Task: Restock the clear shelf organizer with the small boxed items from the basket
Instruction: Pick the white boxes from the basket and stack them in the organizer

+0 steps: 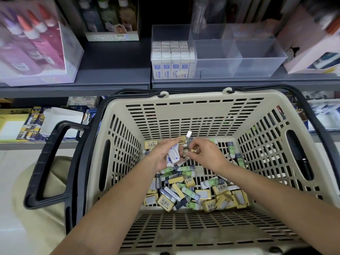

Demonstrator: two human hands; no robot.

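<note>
A clear display case [70, 52] of pink and purple bottles with white and orange caps stands at the left of the grey shelf [114, 69]. Further back, a carton [112, 36] holds blurred bottles, perhaps glue. A pink box [303, 43] sits far right.

You face a grey shelf [114, 67]: on it stand the clear organizer [257, 65], a glue-bottle case [36, 52] at left, a carton [112, 36] behind, and a pink box [312, 52] at right.

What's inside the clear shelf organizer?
In the clear shelf organizer, the left compartment is packed with upright white boxes bearing blue labels. The front compartments beside it look empty; the rear ones are too blurred to judge. Anything under the boxes is covered.
</note>
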